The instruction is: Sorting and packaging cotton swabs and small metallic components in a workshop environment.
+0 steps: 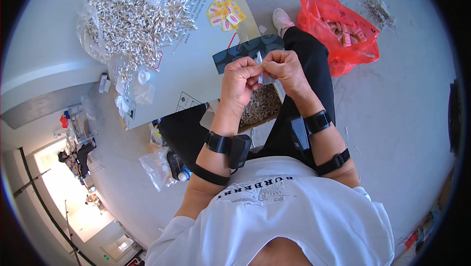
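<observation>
Above my lap, my left hand [239,82] and my right hand [287,72] are close together, fingertips pinched. Between them is a small, narrow piece of clear, whitish plastic [259,59], upright; it looks like a little bag, but my fingers cover much of it. Just behind lies a dark patterned sheet [225,60] at the table edge. Beneath my hands, a box holds many short, thin sticks [265,104], partly hidden by my left hand and wrist. A large heap of white-tipped sticks [132,25], resembling cotton swabs, covers the far left of the table.
The grey table [176,74] carries yellow-and-white packets [225,14] and a small white round piece [143,76]. On the floor at right stands a red plastic bag [314,18] with pinkish packs inside. Litter [377,11] lies beyond it. A bottle [184,174] and clear plastic lie left of me.
</observation>
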### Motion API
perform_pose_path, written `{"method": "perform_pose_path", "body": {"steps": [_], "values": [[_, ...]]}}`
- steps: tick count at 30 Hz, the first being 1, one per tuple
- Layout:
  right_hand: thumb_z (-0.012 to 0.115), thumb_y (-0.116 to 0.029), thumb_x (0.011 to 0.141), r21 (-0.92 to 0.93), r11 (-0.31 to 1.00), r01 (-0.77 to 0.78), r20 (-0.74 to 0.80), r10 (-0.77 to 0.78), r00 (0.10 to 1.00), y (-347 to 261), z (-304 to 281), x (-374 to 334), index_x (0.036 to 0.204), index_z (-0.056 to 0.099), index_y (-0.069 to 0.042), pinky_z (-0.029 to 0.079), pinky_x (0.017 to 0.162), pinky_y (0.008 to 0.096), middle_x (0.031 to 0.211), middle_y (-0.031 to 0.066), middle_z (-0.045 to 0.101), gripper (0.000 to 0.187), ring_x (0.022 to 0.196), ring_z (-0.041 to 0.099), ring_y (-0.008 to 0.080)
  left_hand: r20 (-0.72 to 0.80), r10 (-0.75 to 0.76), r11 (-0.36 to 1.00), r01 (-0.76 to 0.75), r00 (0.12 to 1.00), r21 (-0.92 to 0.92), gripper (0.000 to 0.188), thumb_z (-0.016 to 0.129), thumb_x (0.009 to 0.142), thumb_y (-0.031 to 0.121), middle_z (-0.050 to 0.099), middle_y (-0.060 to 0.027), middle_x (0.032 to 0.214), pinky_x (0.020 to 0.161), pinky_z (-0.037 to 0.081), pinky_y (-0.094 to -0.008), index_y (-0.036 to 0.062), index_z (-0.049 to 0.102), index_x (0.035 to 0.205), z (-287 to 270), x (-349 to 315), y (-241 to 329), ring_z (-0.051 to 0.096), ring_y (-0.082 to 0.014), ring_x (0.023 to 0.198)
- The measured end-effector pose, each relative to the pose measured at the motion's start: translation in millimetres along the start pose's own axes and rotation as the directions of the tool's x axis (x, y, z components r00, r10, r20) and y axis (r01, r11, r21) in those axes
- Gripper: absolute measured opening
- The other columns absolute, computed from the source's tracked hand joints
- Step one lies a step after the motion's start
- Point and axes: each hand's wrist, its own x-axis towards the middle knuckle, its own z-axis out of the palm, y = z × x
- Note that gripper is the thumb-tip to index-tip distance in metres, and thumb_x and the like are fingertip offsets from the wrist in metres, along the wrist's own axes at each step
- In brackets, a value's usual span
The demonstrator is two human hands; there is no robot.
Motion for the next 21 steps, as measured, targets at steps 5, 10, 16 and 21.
{"method": "perform_pose_path", "body": {"steps": [5,10,16,21], "values": [[0.066,-0.007,0.078,-0.062,0.998,0.015,0.063,-0.012,0.998,-2,-6,2,0.068,0.064,0.001,0.040,0.056,0.0217,0.062,-0.0006,0.059,0.013,0.060,0.052,0.0047,0.050,-0.019,0.998,0.016,0.999,0.059,0.006,0.062,0.079,0.006,0.054,-0.0010,0.063,0.049,0.036,-0.0263,0.0053,0.059,0.073,-1,0,6,0.045,-0.0089,0.053],[0.068,-0.014,0.082,-0.020,1.000,0.008,0.123,-0.006,0.992,-3,-11,3,0.074,0.066,0.002,0.041,0.057,0.0209,0.065,-0.0006,0.060,0.018,0.062,0.053,0.0049,0.074,0.030,0.989,-0.041,0.997,0.139,0.007,0.063,0.079,0.006,0.055,-0.0013,0.063,0.048,0.037,-0.0252,0.0033,0.060,0.073,5,1,13,0.046,-0.0087,0.053],[0.064,-0.018,0.093,-0.036,0.999,0.011,0.140,-0.006,0.990,4,-12,5,0.081,0.066,0.002,0.042,0.061,0.0198,0.069,-0.0004,0.060,0.023,0.066,0.053,0.0046,0.040,0.256,0.802,-0.235,0.966,0.549,0.011,0.066,0.075,0.001,0.057,-0.0001,0.060,0.046,0.036,-0.0214,0.0016,0.061,0.066,13,1,10,0.048,-0.0047,0.052],[0.062,-0.013,0.091,-0.138,0.974,0.180,0.119,-0.164,0.979,6,-12,6,0.078,0.063,0.003,0.043,0.057,0.0228,0.064,0.0009,0.057,0.020,0.063,0.052,0.0060,-0.058,0.251,0.923,-0.221,0.966,0.315,0.012,0.062,0.075,0.000,0.055,-0.0021,0.055,0.045,0.036,-0.0256,-0.0011,0.058,0.063,12,2,6,0.047,-0.0074,0.049]]}}
